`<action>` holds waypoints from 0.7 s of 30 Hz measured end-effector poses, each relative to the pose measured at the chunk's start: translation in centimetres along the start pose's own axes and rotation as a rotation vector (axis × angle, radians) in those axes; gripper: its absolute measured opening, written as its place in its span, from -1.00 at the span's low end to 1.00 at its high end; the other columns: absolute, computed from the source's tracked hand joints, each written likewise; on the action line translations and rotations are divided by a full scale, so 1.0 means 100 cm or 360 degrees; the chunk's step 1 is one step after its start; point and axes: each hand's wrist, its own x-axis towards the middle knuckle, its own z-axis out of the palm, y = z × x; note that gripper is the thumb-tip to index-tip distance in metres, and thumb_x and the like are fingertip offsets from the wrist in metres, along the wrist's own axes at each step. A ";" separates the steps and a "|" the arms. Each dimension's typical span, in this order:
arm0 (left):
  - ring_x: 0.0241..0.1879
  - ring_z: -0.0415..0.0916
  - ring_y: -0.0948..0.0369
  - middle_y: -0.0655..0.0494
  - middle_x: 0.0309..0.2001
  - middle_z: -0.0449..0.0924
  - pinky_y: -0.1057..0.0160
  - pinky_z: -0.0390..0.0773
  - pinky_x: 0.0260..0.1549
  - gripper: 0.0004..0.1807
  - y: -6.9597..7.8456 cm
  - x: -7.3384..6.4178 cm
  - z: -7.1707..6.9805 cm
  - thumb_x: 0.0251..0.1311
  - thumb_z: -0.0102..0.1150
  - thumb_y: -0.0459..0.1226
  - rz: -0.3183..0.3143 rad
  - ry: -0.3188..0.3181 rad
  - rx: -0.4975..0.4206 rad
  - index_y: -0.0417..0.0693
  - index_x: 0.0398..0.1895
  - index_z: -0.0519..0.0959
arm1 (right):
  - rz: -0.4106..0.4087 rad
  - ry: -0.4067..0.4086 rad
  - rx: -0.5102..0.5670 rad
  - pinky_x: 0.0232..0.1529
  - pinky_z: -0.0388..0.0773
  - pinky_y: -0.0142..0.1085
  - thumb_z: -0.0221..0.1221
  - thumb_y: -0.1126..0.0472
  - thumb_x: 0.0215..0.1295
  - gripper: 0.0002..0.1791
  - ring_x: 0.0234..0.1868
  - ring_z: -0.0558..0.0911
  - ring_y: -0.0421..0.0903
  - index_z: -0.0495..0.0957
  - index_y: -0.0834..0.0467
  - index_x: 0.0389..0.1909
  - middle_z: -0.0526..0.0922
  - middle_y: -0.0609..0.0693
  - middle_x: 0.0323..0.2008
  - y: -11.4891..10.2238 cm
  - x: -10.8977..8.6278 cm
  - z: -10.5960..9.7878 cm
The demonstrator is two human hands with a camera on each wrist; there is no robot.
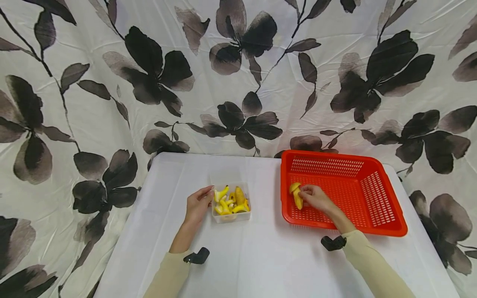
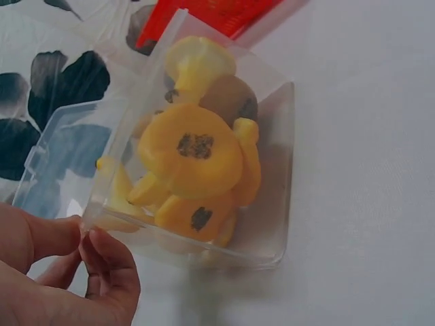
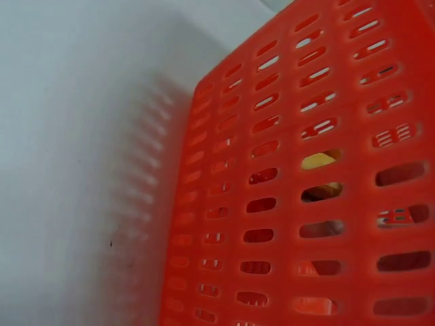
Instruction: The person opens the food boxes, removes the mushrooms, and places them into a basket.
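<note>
My left hand [image 1: 198, 205] is at the left side of a clear plastic box [image 1: 232, 217], thumb and forefinger pinching its edge. In the left wrist view the fingertips [image 2: 64, 236] meet right at the box's near corner. Yellow toy fruits [image 1: 240, 196], some banana-shaped, fill the box; two show dark patches on their rounded ends. My right hand [image 1: 316, 198] reaches into the left end of a red plastic basket [image 1: 389, 198] and grips a yellow mushroom-shaped piece [image 1: 297, 196]. The right wrist view mostly shows the basket's slotted wall [image 3: 265, 204], which hides the hand.
A clear lid [image 2: 64, 156] stands open behind the box. Both containers rest on a white-covered table [image 1: 261, 256]. Beyond the table's far edge hangs a floral cloth [image 1: 238, 82]. The basket's raised rim [image 1: 305, 223] passes under the right forearm.
</note>
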 end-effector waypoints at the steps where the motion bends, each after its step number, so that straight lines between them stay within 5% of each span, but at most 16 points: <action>1: -0.22 0.48 0.25 -0.11 0.06 0.56 0.47 0.52 -0.37 -0.64 0.000 0.000 0.000 0.45 0.18 -0.35 -0.0015 -0.0006 -0.0010 -0.25 0.25 0.60 | 0.0014 -0.0022 -0.0013 0.04 0.66 -0.04 -0.02 0.30 0.61 -0.59 -0.03 0.64 0.09 0.32 0.56 0.24 0.55 0.39 0.06 0.000 0.000 0.000; 10: -0.21 0.49 0.24 -0.07 0.10 0.58 0.37 0.53 -0.26 -0.60 0.005 0.004 -0.003 0.45 0.17 -0.36 -0.0175 -0.0074 -0.0129 -0.23 0.30 0.55 | 0.0089 -0.0071 -0.0069 0.02 0.67 -0.06 -0.02 0.33 0.60 -0.62 -0.06 0.65 0.11 0.32 0.58 0.21 0.55 0.39 0.02 0.001 0.001 0.000; 15: -0.16 0.51 0.23 -0.09 0.19 0.58 0.34 0.54 -0.19 -0.59 0.006 0.006 -0.004 0.45 0.17 -0.34 -0.0238 -0.0080 -0.0122 -0.17 0.32 0.55 | 0.0035 0.0044 -0.0220 -0.11 0.71 -0.08 0.08 0.38 0.52 -0.74 -0.20 0.71 0.12 0.49 0.56 0.01 0.66 0.33 -0.17 0.001 -0.003 -0.001; 21: -0.22 0.50 0.23 -0.02 0.07 0.61 0.36 0.53 -0.27 -0.61 0.005 0.005 -0.002 0.44 0.18 -0.36 -0.0209 -0.0051 -0.0147 -0.23 0.29 0.56 | 0.0018 0.0215 -0.0478 -0.29 0.68 -0.19 0.21 0.34 0.43 -0.80 -0.32 0.71 0.06 0.60 0.46 -0.15 0.72 0.25 -0.30 -0.002 -0.008 -0.002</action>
